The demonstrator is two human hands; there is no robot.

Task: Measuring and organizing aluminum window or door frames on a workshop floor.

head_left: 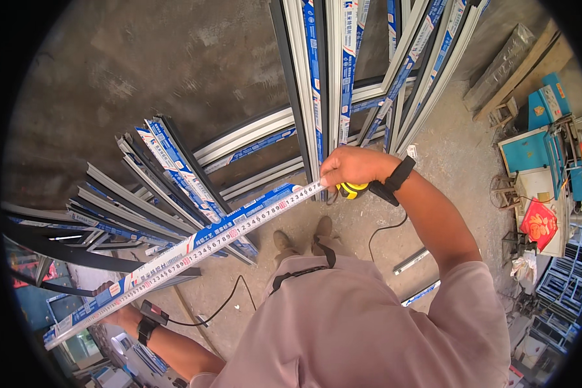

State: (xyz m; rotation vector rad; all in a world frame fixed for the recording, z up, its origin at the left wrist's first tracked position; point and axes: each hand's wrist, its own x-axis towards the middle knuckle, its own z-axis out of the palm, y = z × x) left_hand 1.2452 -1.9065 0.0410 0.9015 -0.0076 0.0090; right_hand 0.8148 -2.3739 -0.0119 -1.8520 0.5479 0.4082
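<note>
Long straight profile [204,236], blue-and-white film, slants before the body; left hand [121,317] clamps its lower end. Flat white tape blade [239,229] lies along its edge; right hand [357,165] pinches the blade, fingertips together. Rounded yellow-and-black tape case [352,190] beneath. Beyond: ribbed white-and-grey profiles [333,71], upright; rough dark wall [194,71].
</note>
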